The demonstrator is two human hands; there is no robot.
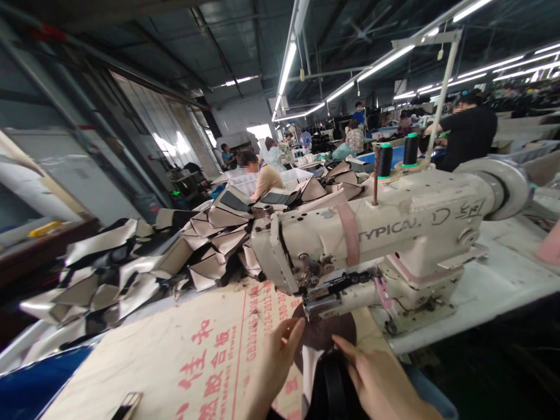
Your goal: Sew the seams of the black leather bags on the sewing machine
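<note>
Under the head of a cream sewing machine (315,256) lies a dark brown, round-edged piece (324,331) of leather-like material. White and black material (332,382) hangs from its near side, partly hidden by my hands. My left hand (276,356) is at the left edge of the brown piece, fingers curled and tips together on it. From the right, my right hand (376,373) grips the piece's near edge, a fingertip lying on top and the other fingers mostly hidden. The needle area is too small to make out.
Many beige and black sewn pieces (219,233) are heaped behind and left of the machine. A plywood board (184,350) with red print covers the table's left side, with a buckle-like item (126,405) on it. Two black thread spools (385,160) stand on the machine. Several people work behind.
</note>
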